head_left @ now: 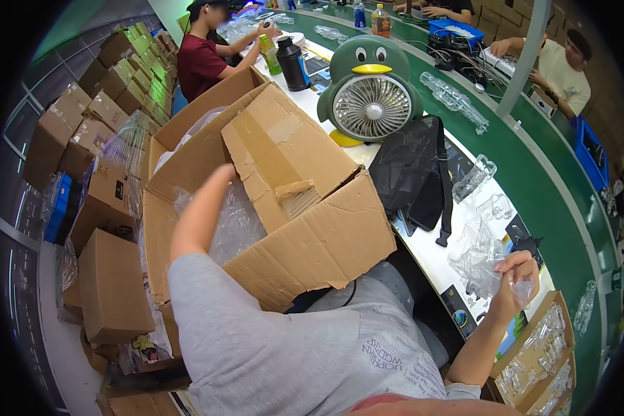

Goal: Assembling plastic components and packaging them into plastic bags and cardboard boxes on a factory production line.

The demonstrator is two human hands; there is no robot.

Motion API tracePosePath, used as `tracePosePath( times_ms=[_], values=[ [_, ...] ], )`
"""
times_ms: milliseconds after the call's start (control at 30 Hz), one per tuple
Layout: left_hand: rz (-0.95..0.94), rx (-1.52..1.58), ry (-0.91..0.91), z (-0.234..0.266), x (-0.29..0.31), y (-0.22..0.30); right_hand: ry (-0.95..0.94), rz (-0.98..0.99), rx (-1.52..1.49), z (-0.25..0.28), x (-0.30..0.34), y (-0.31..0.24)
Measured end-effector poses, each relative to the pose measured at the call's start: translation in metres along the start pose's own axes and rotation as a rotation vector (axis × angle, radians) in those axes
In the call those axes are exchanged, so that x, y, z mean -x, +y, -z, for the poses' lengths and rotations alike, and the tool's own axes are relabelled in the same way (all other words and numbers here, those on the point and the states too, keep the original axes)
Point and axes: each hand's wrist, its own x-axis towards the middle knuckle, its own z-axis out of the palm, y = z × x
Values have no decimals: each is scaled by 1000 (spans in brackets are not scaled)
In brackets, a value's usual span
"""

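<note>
My left arm reaches into a large open cardboard box [312,243] on my left. Only the back part of my left hand [224,173] shows, and its fingers are hidden behind a taped flap [274,152]. Clear plastic bags [237,222] lie inside the box under my forearm. Over the white table [433,260] to the right, my right hand [514,279] is closed on a crumpled clear plastic bag [477,258]. Part of the bag shows in the palm, and the rest spreads to the left of the fingers.
Beyond the box stand a green penguin-shaped fan [372,97], a black mesh bag [412,163] and a black bottle [293,64]. Clear plastic parts lie on the green conveyor [534,180] and in a cardboard tray [537,353]. Cartons [114,284] pile up at left. Other people work farther off.
</note>
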Motion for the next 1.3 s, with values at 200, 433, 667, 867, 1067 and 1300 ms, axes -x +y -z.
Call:
tracePosePath(
  times_ms=[200,433,667,867,1067,1300],
  values=[
    [403,343,-194,126,47,108,31,-35,-3,-1,6,1],
    [335,681,163,157,98,101,-1,-36,21,-1,9,6],
    [375,908,927,192,161,5,41,-25,-48,9,8,9],
    [892,13,-230,105,106,70,43,-51,9,2,12,4],
    [719,-913,-196,42,104,29,19,-30,16,5,14,4],
    [838,-423,-114,102,83,87,77,-34,-1,7,13,6]
  ],
)
